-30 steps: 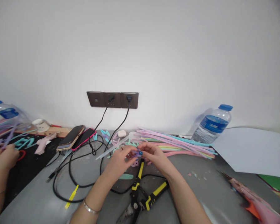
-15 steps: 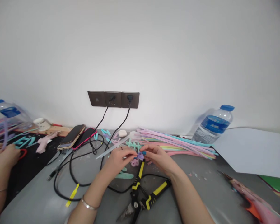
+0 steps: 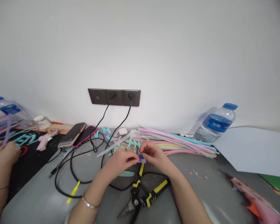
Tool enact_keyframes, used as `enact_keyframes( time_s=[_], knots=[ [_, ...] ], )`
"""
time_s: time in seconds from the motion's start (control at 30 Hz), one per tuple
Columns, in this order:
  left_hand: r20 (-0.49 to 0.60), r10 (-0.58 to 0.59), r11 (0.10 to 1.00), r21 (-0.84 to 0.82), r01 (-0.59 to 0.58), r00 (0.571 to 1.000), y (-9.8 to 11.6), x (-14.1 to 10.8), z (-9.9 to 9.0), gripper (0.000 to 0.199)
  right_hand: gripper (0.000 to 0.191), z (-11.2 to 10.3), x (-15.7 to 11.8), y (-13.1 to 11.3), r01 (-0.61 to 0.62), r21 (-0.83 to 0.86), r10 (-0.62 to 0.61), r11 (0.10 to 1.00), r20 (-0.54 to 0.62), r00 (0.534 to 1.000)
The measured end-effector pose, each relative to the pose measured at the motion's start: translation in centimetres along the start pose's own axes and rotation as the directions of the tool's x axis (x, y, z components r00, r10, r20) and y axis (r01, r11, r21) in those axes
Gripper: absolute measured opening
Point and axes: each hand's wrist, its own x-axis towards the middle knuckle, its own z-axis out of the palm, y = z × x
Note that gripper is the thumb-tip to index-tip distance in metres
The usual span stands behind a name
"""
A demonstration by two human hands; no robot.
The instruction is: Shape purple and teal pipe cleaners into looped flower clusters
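Note:
My left hand (image 3: 121,160) is closed in a pinch, its fingertips meeting those of my right hand (image 3: 152,154) over the grey table. Between them shows a small purple fuzzy piece (image 3: 142,160), pinched by my right hand; the left fingertips touch it. A mint-green fuzzy piece (image 3: 133,143) lies just behind the fingers. Black-and-yellow pliers (image 3: 136,199) rest open below, between my forearms. Behind my right hand is a bundle of pastel fuzzy stems (image 3: 177,140).
Black cables (image 3: 71,161) loop at left beside two phones (image 3: 72,135). A water bottle (image 3: 216,123), white paper (image 3: 254,151) and a pink glue gun (image 3: 252,199) are at right. Another person's hand (image 3: 7,152) holds a purple stem at far left.
My fingertips have drawn closer together and the purple piece has turned and shifted slightly down. The pink-purple piece beneath them no longer shows.

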Motion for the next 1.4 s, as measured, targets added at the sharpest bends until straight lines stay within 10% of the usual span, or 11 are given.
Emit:
enact_keyframes(
  time_s=[0.37,0.77,1.07,1.4],
  knots=[
    [-0.319,0.017,0.996,0.093,0.013,0.948,0.3,0.2,0.6,0.011,0.028,0.8,0.7,-0.1,-0.126,0.044,0.133,0.991,-0.189,0.973],
    [-0.425,0.008,0.997,0.070,0.023,0.905,0.5,0.4,1.4,0.012,0.034,1.4,0.9,0.7,-0.101,0.398,0.226,0.912,-0.280,0.933],
    [-0.240,-0.408,0.788,-0.580,0.207,0.881,0.0,1.0,1.9,0.017,0.028,1.2,1.1,0.6,-0.016,0.259,0.106,0.966,-0.337,0.936],
    [-0.119,-0.232,0.869,-0.471,0.151,0.966,0.2,0.6,1.5,0.014,0.025,0.3,0.8,0.5,-0.061,0.078,0.080,0.995,-0.267,0.960]
  ],
)
